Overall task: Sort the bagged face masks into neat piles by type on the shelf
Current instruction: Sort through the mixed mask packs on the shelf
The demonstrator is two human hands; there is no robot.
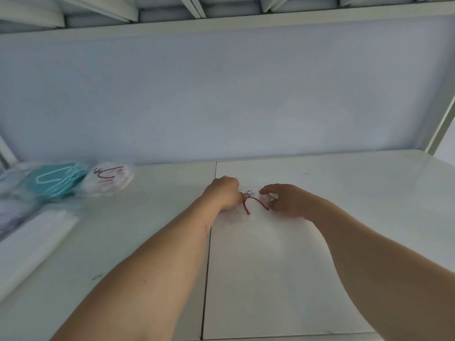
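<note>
- Nearest you, both bare forearms reach forward over the white shelf, crossing the dark seam between its two panels.
- Your left hand and right hand sit close together but not touching, each with fingers curled onto opposite ends of one clear-bagged white face mask with red ear loops.
- That mask lies flat on the shelf directly between your hands, its long axis running left to right; the red loop arches across the gap. Both hands are about equally near it, so either could carry it.
- Its edges blend into the white shelf, so the bag's full outline cannot be made out.
- Farther off, to your left, lies a flat stack of white bagged masks.
- Beyond it, at the rear left, a teal bagged mask rests just beside another white bagged mask with red loops.
- The matching red-looped mask lies well apart to the far left, so in all likelihood your left arm has the shorter reach.
</note>
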